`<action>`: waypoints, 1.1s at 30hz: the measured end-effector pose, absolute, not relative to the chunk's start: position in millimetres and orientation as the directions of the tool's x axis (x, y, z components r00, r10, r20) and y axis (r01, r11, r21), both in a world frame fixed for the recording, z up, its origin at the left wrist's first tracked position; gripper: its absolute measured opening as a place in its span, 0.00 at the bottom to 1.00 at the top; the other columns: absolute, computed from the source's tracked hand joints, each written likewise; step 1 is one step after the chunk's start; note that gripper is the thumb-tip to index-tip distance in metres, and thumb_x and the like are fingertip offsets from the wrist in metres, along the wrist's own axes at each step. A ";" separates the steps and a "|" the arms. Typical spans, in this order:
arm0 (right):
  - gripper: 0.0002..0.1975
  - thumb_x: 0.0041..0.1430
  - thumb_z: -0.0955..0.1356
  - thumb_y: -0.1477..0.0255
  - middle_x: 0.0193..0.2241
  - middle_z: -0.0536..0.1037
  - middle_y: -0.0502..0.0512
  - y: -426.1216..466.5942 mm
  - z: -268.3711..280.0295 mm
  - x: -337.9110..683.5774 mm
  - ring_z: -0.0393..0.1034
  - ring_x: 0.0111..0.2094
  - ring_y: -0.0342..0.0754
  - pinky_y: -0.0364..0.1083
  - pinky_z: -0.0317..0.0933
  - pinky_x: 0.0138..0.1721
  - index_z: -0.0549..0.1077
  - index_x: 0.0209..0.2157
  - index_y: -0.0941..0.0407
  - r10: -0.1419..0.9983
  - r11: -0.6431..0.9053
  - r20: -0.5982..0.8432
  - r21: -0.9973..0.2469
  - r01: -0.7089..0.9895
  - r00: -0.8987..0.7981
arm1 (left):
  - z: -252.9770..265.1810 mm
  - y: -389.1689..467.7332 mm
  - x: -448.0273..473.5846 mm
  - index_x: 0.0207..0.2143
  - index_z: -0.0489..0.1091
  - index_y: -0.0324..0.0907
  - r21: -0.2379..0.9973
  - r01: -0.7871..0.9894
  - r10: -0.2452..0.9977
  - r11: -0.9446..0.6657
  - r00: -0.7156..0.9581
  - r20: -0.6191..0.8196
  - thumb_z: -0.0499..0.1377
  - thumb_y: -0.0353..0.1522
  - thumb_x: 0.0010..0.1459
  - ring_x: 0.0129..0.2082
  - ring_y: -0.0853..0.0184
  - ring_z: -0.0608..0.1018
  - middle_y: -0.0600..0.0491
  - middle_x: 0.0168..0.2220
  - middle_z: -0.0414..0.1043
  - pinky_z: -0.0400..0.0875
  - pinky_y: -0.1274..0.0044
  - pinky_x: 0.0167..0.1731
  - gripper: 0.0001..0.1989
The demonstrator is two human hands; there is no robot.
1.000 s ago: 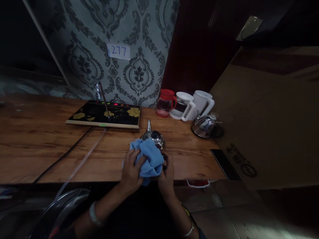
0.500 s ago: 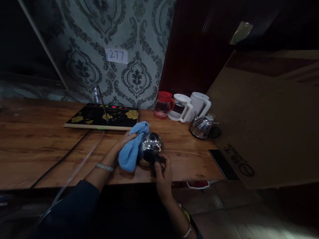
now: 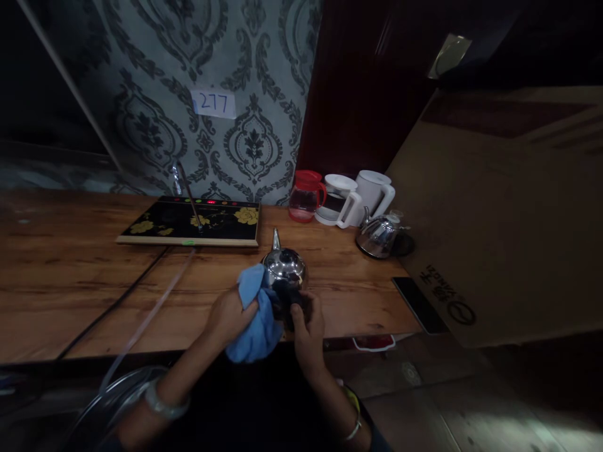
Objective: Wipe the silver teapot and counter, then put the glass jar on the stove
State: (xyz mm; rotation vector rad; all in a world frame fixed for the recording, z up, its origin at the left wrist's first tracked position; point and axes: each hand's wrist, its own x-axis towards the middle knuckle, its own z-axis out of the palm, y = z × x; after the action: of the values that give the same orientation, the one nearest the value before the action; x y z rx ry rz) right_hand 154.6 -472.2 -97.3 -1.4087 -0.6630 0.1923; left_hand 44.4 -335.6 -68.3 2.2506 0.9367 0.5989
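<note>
A shiny steel kettle (image 3: 286, 263) with a black lid knob stands near the front edge of the wooden counter, its spout pointing away from me. My right hand (image 3: 309, 326) is closed around the kettle's black handle (image 3: 287, 300). Bunched in my left hand (image 3: 232, 317) is a blue cloth (image 3: 257, 329), pressed against the near left side of the kettle by the handle. The cloth covers part of the kettle's body, and its lower end hangs at the counter edge.
A black tea stove panel (image 3: 221, 223) with a bent tap sits at the back left. Along the back right stand a red-lidded jug (image 3: 303, 198), a white-handled jug (image 3: 335, 201), a white pitcher (image 3: 372, 188) and a second steel kettle (image 3: 379, 235). A cardboard box (image 3: 509, 220) leans at the right.
My left hand and the cloth have come down and toward me, from the kettle's spout side to near its handle. The spout now shows. My right hand keeps its hold.
</note>
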 end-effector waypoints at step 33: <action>0.15 0.56 0.66 0.68 0.45 0.79 0.58 -479.2 -111.8 244.6 0.71 0.48 0.56 0.57 0.64 0.53 0.76 0.45 0.53 0.586 0.088 0.477 -0.841 0.533 0.656 | -66.7 -346.7 96.5 0.66 0.53 0.45 0.616 0.104 0.540 -0.781 0.609 0.581 0.50 0.41 0.66 0.66 0.54 0.60 0.43 0.66 0.56 0.55 0.56 0.64 0.27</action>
State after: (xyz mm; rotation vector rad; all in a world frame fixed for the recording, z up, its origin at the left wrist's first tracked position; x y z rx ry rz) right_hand 244.6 -479.2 -111.8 -1.5586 -0.9567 0.0494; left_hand 96.5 -346.7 -66.7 2.2998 0.5067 1.0773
